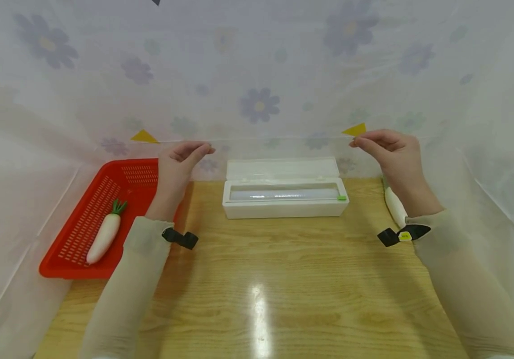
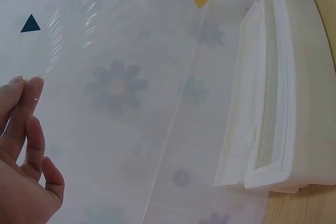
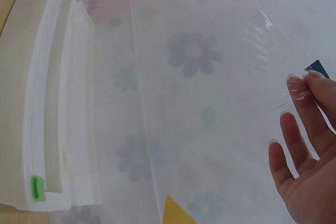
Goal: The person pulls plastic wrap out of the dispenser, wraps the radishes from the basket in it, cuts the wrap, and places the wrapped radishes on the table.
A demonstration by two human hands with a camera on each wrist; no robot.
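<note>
A sheet of clear cling film, seen by its glints, stretches between my two raised hands. Its left end is pinched by thumb and forefinger of my left hand, held up beside the red basket. My right hand pinches the other end, the film bunched at its fingertips, while its other fingers curve loosely. Below and between the hands stands a white cling film dispenser, its lid tipped back. Inside lies a roll of film, and a green slide cutter sits at the right end.
At left is a red plastic basket holding a white radish with green tops. A second white radish lies on the wooden table at right, partly behind my right wrist. A flowered sheet hangs behind.
</note>
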